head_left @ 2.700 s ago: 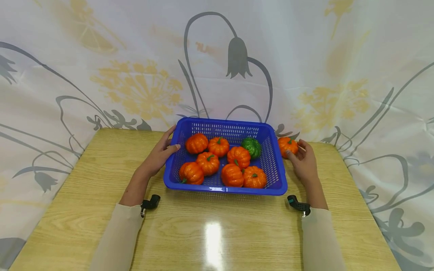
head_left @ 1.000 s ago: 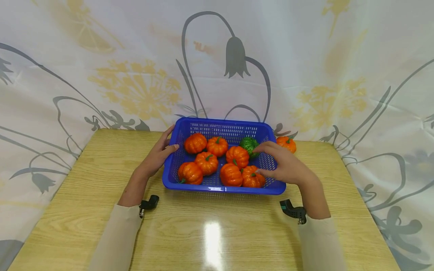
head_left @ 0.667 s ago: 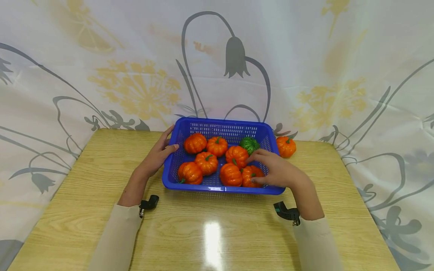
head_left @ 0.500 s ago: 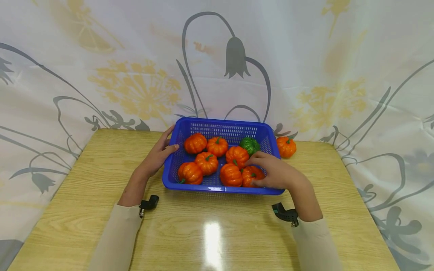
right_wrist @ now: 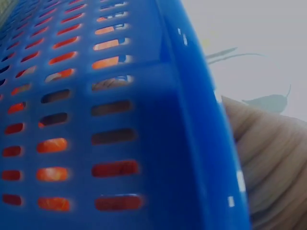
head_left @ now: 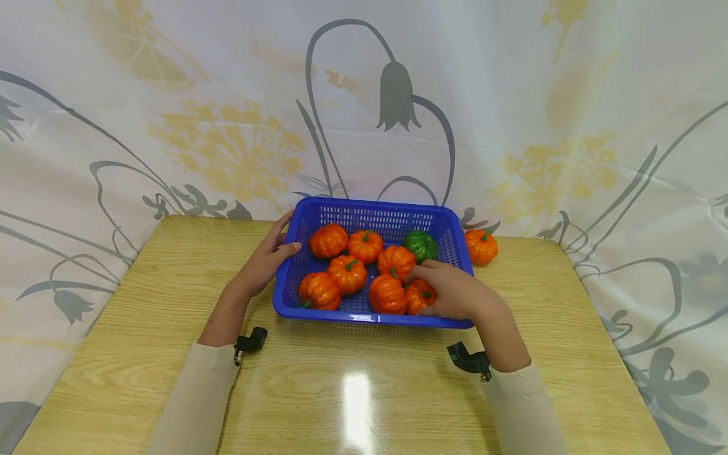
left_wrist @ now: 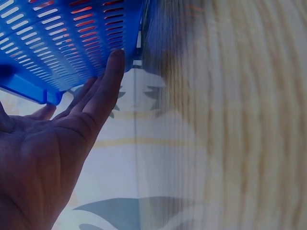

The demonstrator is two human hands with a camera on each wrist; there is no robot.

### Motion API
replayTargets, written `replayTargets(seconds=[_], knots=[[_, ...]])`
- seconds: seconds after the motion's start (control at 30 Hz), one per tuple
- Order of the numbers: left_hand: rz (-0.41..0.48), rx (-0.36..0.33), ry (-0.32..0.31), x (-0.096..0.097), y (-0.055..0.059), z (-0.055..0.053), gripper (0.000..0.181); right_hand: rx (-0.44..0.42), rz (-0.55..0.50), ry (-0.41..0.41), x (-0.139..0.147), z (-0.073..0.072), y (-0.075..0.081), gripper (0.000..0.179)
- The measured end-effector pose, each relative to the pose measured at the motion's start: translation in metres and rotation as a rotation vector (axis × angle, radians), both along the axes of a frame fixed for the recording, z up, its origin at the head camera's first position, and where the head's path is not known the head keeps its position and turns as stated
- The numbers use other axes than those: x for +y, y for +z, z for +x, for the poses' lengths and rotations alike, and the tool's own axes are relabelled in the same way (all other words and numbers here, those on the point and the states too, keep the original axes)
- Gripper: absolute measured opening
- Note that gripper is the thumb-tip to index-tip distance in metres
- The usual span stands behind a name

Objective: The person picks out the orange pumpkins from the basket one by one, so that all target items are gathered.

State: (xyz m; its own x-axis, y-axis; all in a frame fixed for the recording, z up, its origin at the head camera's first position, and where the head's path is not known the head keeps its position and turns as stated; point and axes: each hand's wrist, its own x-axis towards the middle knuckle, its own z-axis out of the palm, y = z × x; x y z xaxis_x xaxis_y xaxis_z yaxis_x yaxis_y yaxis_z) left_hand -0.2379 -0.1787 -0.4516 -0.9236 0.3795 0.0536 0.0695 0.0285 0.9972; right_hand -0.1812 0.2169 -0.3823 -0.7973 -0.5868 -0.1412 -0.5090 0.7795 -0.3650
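A blue plastic basket [head_left: 364, 317] with slotted walls holds several small orange pumpkins and a green pumpkin [head_left: 420, 246]. At its left end my left hand [head_left: 263, 262] holds the basket, thumb over the rim and fingers along the outer wall; the left wrist view shows the fingers [left_wrist: 108, 88] against the slots. My right hand [head_left: 452, 292] reaches over the right rim and grips an orange pumpkin [head_left: 419, 296] in the front right corner, fingers behind it and thumb at its front. In the right wrist view the basket wall [right_wrist: 158, 143] hides the fingertips.
Another orange pumpkin [head_left: 481, 247] sits on the wooden table [head_left: 318, 392], just outside the basket's right end. Behind the table hangs a flower-patterned cloth [head_left: 364, 126]. Beside the gripped pumpkin lies an orange pumpkin [head_left: 388, 294].
My right hand has left the pumpkin on the table, moved left over the rim and lowered into the basket, closing round the front right pumpkin. My left hand stays put.
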Motion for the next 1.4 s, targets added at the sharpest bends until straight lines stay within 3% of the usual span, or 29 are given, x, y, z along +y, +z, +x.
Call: replayTargets(seconds=[0.27, 0.87, 1.4], knots=[[-0.011, 0.0, 0.004, 0.0, 0.0, 0.0, 0.076, -0.019, 0.025, -0.023, -0.003, -0.003, -0.003, 0.05], [-0.012, -0.006, 0.007, 0.0, 0.001, 0.001, 0.077, 0.042, -0.024, 0.009, 0.0, -0.005, -0.006, 0.049], [-0.003, -0.004, 0.0, 0.0, 0.002, 0.0, 0.076, 0.09, -0.105, 0.011, 0.011, 0.002, 0.009, 0.05]])
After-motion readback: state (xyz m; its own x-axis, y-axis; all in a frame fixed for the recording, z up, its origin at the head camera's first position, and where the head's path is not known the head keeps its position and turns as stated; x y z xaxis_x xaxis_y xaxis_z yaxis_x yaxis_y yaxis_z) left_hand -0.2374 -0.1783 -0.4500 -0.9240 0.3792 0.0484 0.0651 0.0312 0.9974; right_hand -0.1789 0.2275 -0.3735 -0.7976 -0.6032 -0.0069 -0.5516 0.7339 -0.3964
